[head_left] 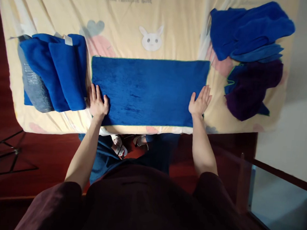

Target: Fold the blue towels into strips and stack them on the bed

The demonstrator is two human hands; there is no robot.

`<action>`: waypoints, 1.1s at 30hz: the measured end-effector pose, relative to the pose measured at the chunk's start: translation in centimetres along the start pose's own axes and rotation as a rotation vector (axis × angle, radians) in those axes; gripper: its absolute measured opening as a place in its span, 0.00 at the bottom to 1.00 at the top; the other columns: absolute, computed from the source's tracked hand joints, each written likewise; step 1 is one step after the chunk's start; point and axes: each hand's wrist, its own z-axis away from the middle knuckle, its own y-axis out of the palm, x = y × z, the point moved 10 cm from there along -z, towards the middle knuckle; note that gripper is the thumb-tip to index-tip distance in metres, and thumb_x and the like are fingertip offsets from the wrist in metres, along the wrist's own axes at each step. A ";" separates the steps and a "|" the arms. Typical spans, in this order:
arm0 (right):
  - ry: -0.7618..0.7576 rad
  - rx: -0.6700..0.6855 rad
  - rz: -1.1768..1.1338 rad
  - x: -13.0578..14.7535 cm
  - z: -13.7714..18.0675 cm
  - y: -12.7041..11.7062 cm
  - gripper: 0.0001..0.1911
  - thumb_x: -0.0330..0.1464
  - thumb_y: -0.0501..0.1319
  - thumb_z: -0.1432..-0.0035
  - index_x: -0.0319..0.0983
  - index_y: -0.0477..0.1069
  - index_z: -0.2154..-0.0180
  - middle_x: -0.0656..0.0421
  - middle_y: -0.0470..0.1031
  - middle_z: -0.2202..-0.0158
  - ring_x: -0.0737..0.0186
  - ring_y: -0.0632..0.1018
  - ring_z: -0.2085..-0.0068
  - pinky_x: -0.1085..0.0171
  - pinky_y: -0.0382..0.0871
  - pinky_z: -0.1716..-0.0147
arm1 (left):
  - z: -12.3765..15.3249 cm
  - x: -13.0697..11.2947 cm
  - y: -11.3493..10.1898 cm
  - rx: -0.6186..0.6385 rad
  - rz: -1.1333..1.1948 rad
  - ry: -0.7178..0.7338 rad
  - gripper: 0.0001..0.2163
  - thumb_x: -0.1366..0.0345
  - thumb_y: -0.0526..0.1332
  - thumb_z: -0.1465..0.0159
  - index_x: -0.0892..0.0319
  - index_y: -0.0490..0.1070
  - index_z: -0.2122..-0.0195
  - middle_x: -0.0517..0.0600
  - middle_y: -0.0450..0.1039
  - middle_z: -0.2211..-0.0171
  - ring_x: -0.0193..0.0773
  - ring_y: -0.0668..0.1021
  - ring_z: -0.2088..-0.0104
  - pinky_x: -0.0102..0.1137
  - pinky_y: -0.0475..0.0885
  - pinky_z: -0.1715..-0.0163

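Observation:
A blue towel (148,93) with thin green edging lies spread flat as a wide rectangle in front of me. On its left end rests my left hand (98,101), open, with the fingers pointing away from me and the thumb apart. My right hand (200,101) lies open at the towel's right edge, fingers stretched out and thumb spread. Neither hand grips the cloth. Just left of my left hand sits a pile of rolled or folded blue towels (63,72) with a grey one (35,79) at its outer side.
The bed (176,31) has a cream sheet with rabbit and carrot prints. At its right lie crumpled blue towels (250,30) and a dark purple towel (251,89). A black tripod stand (15,152) is on the floor at left; a glass-sided piece (277,195) stands at right.

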 end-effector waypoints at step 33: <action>-0.002 -0.021 0.252 -0.9 11.4 -1.6 0.37 0.46 0.37 0.29 0.34 0.45 0.27 0.50 0.43 0.25 0.52 0.47 0.25 0.42 0.42 0.28 | 12.5 3.0 -1.8 -0.046 -0.061 -0.082 0.35 0.52 0.48 0.30 0.66 0.47 0.26 0.61 0.38 0.25 0.51 0.42 0.26 0.53 0.37 0.28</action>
